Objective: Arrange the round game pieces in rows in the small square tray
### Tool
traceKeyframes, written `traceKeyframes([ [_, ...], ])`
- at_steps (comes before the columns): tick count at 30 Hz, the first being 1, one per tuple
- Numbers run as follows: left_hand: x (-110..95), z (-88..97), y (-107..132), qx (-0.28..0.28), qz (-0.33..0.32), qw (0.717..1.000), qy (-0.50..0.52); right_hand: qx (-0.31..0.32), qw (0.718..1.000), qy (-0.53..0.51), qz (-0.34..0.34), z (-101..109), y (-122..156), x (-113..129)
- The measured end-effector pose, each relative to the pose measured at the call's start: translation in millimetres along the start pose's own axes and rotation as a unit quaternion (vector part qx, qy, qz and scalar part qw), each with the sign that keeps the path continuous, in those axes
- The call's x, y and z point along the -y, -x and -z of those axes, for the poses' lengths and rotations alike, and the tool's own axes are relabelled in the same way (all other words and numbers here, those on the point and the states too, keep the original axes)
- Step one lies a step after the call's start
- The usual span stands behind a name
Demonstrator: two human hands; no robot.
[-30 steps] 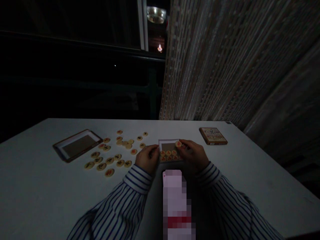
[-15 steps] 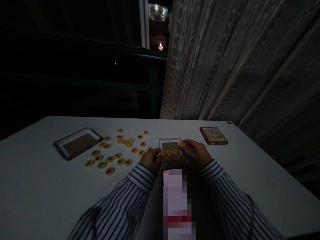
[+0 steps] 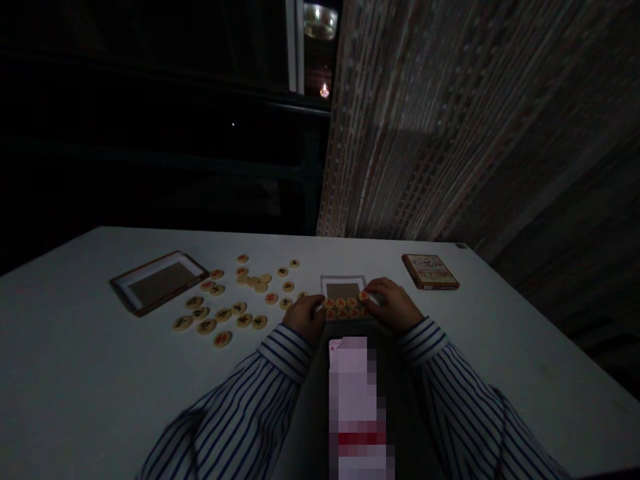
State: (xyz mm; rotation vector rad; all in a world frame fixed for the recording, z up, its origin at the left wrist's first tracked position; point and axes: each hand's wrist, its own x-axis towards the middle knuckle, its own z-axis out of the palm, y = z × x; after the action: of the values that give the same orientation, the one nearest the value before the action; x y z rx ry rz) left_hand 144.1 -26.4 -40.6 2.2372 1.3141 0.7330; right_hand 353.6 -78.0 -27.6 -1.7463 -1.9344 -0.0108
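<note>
A small white-walled box (image 3: 343, 279) lies in front of me, holding two rows of xiangqi pieces (image 3: 342, 313) with red characters along its near side. My right hand (image 3: 399, 308) pinches a red-character xiangqi piece (image 3: 363, 295) between thumb and fingertips, at the right end of the upper row. At the box's left edge, my left hand (image 3: 306, 319) is closed, its thumb and index finger gripping the side wall. Loose xiangqi pieces (image 3: 223, 315) with black or red characters spread over the table left of my left hand; several lie face down (image 3: 261, 287).
An open box half (image 3: 145, 309) with a brown bottom lies at the left of the white table (image 3: 100, 373). A closed printed box (image 3: 431, 272) sits at the back right. A phone (image 3: 353, 400), its screen pixelated, is between my forearms. A curtain (image 3: 390, 133) hangs behind the table.
My right hand has brought the xiangqi piece down and slightly left, from above the box's right edge to the end of the upper row. My left hand stays at the left edge.
</note>
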Motion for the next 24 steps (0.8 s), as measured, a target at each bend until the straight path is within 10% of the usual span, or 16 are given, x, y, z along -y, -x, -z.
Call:
traceKeyframes([
  [24, -2, 3.0, 0, 0.019, 0.008, 1.000, -0.008, 0.119, 0.989, 0.080, -0.044, 10, -10, 6],
])
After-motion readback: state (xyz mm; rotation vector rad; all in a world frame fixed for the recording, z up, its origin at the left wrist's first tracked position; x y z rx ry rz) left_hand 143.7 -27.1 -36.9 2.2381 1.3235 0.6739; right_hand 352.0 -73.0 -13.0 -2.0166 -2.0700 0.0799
